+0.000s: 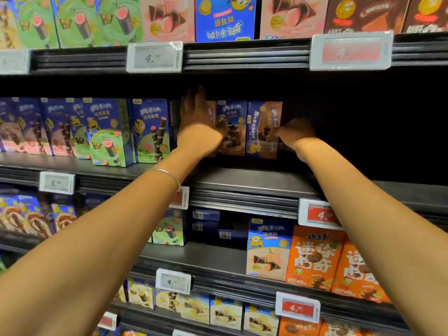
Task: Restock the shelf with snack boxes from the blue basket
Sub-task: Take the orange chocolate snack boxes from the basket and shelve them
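1. The left grip (197, 127) is at 11 o'clock from the middle of the view, reaching deep into the middle shelf (242, 180). Its fingers are straight and point up, and they lie flat on the left brown box (212, 112), which the hand mostly hides.
2. At 3 o'clock of that hand the middle brown box (231, 128) stands upright, its lower left corner behind the hand.
3. The right brown box (263, 129) stands upright at 3 o'clock of the middle one, just beside it.
4. The right grip (297, 133) is at 2 o'clock from the middle of the view. Its fingers are curled and the thumb is closed on the right edge of the right brown box. The hand is blurred, so nothing finer can be told.
5. A thin bracelet (167, 174) circles the left wrist.
6. At 9 o'clock of the left grip, green-and-blue boxes (150, 132) stand in a row on the same shelf.
7. At 5 o'clock, one level down, orange boxes (315, 260) stand side by side.
8. At 11 o'clock a price tag (154, 57) is clipped to the rail above.
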`<state>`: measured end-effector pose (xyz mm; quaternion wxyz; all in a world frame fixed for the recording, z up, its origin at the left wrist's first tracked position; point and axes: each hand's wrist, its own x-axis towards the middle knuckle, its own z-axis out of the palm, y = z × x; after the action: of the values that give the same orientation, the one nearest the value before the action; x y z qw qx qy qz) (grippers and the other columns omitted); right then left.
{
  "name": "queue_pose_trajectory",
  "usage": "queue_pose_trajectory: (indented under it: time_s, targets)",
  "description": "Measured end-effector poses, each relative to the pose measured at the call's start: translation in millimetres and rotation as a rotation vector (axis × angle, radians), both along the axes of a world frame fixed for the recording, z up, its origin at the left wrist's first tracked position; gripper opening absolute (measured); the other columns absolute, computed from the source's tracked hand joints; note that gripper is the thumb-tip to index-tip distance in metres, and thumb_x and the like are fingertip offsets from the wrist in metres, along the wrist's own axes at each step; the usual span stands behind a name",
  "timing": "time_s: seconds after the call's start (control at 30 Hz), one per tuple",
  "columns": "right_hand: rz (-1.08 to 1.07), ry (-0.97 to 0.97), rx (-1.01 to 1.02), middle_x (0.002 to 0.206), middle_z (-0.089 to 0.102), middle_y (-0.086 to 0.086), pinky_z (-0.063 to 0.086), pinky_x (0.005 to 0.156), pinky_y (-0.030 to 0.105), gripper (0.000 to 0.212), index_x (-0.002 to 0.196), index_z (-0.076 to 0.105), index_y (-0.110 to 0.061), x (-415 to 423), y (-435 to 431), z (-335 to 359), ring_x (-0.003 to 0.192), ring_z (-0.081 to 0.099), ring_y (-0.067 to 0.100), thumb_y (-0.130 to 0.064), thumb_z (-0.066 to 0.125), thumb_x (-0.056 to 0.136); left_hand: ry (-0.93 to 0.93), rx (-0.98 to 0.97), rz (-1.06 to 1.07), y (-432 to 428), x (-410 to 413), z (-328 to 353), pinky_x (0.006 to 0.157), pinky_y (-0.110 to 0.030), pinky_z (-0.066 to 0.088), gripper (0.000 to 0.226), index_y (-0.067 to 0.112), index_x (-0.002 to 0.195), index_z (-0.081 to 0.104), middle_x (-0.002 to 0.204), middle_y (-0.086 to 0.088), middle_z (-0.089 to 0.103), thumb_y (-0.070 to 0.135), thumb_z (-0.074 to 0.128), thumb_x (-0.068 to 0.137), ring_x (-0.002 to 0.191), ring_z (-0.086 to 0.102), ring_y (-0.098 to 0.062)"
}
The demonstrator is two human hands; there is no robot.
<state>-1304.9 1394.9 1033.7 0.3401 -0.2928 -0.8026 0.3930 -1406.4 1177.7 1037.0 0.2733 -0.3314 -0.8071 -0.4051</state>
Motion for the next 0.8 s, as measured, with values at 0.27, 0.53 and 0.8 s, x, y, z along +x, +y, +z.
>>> queue_pose_trajectory:
  time_s: [0.27,0.53,0.8]
  targets:
    - [0.206,0.398,-0.274,0.113,0.070,-0.002,0.059,0.089,0.039,0.023,0.111,0.062,-0.023,80,-114,0,0.104,0.068,0.012,-0.030,0.069,0.090,-0.304,0.570,-0.421,-106,59,-27,0.105,-0.039,0.057,0.054,0.014,0.148,0.053,0.139,-0.005,0.065,0.023,0.074,0.099,0.125,0.065,-0.014]
    - [0.370,0.335,-0.573,0.115,0.076,0.004,0.060,0.092,0.041,0.038,0.121,0.063,-0.016,162,-294,-161,0.107,0.073,0.023,-0.037,0.062,0.089,-0.719,0.739,-0.632,-258,91,-199,0.072,-0.030,0.062,0.027,0.028,0.119,0.062,0.106,0.001,0.079,0.045,0.054,0.101,0.104,0.076,-0.022]
    - [0.031,-0.314,-0.951,0.113,0.076,0.004,0.052,0.083,0.035,0.007,0.102,0.066,-0.022,216,-408,-420,0.094,0.073,0.019,-0.027,0.062,0.099,-1.485,0.344,-0.092,-388,162,-479,0.062,-0.029,0.053,0.023,0.023,0.097,0.064,0.098,-0.003,0.073,0.037,0.051,0.111,0.080,0.071,-0.014]
